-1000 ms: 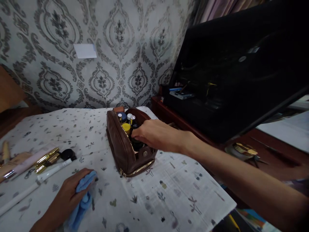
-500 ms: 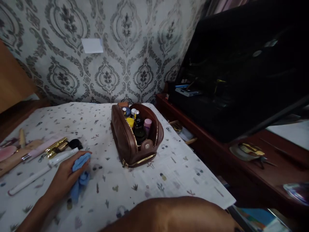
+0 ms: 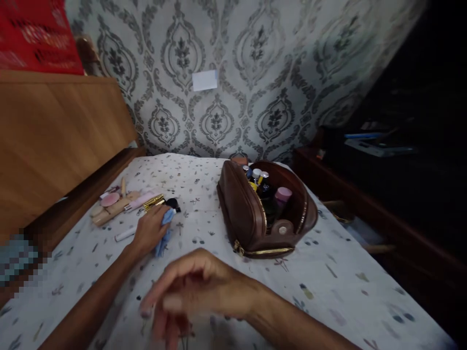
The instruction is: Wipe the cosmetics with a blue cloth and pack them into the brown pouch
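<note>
My left hand (image 3: 149,228) is closed around a crumpled blue cloth (image 3: 163,240), low over the sheet at the left. A slim white stick-like item (image 3: 124,235) pokes out from under that hand. Just beyond its fingers lie gold tubes (image 3: 153,201) and a small black round item (image 3: 172,204). Nearer to me, my right hand (image 3: 204,287) hangs in the air, fingers loosely bent and apart, empty and partly blurred. To the right stands a brown zip bag (image 3: 241,209), unzipped, with several bottles inside, one with a pink cap (image 3: 283,194).
Cosmetics, among them a pink round compact (image 3: 110,199) and a beige tube (image 3: 113,212), lie at the left on the patterned sheet (image 3: 204,223). A wooden panel (image 3: 65,146) borders the left side. Dark furniture (image 3: 408,209) stands right, with patterned wallpaper (image 3: 233,97) behind.
My view has swung left, so the bag appears further right. My right hand has come into view, where only its forearm showed. My left hand still grips the cloth.
</note>
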`<state>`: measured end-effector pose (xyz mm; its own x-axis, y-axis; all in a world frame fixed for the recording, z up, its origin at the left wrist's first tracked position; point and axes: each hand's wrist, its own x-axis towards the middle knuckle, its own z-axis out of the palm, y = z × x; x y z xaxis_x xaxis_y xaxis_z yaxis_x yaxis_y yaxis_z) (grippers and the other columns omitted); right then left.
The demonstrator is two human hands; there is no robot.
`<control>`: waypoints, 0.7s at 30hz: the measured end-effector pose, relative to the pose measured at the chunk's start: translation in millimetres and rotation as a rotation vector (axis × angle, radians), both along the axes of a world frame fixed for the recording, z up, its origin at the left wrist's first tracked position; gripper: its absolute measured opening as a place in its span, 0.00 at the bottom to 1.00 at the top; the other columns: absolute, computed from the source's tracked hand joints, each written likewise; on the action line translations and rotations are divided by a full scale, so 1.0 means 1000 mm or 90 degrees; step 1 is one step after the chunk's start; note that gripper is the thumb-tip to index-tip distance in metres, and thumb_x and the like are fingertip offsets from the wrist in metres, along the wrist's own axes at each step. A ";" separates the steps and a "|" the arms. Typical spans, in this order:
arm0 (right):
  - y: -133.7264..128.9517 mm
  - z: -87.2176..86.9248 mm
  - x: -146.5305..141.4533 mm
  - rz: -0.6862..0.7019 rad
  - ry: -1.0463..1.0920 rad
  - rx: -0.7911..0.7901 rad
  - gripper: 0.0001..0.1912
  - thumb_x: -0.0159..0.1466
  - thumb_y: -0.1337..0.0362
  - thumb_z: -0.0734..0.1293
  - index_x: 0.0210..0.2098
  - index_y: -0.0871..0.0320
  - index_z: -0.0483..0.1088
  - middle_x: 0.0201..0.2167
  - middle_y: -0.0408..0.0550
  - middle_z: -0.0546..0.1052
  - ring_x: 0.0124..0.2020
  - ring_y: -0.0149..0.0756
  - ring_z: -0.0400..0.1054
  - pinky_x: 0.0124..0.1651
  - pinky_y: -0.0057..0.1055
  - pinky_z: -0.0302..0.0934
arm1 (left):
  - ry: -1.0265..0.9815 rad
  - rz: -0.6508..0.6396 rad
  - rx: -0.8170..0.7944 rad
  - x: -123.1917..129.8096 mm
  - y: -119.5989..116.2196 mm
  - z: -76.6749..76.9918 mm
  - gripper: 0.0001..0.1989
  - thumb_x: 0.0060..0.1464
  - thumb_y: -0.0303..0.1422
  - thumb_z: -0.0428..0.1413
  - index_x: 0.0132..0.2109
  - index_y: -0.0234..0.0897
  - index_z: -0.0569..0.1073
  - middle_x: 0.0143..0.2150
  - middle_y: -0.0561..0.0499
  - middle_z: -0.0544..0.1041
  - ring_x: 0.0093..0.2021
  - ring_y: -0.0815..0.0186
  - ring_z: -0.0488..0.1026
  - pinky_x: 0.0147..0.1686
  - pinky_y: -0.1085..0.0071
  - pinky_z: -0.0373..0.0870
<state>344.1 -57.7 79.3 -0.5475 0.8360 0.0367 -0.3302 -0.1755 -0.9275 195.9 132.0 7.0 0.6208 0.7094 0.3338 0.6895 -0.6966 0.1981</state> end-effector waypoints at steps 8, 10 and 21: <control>0.052 -0.070 0.007 -0.332 -0.022 -0.111 0.20 0.52 0.50 0.76 0.34 0.60 0.77 0.25 0.43 0.77 0.22 0.25 0.67 0.24 0.22 0.53 | 0.157 0.048 -0.081 0.052 0.056 0.010 0.12 0.62 0.33 0.56 0.51 0.34 0.74 0.48 0.42 0.77 0.50 0.55 0.74 0.51 0.55 0.71; 0.051 -0.083 0.010 -0.350 -0.045 -0.118 0.22 0.51 0.48 0.76 0.34 0.60 0.77 0.24 0.44 0.77 0.22 0.26 0.66 0.24 0.23 0.53 | 0.173 0.051 -0.110 0.057 0.064 0.006 0.14 0.62 0.37 0.57 0.51 0.35 0.73 0.50 0.45 0.76 0.48 0.59 0.75 0.49 0.56 0.74; 0.047 -0.099 0.024 -0.478 -0.003 -0.116 0.24 0.48 0.48 0.79 0.37 0.58 0.78 0.29 0.46 0.77 0.27 0.30 0.68 0.28 0.26 0.58 | -0.002 -0.014 -0.087 0.051 0.051 0.021 0.09 0.65 0.34 0.50 0.47 0.35 0.72 0.43 0.46 0.77 0.45 0.61 0.73 0.47 0.64 0.69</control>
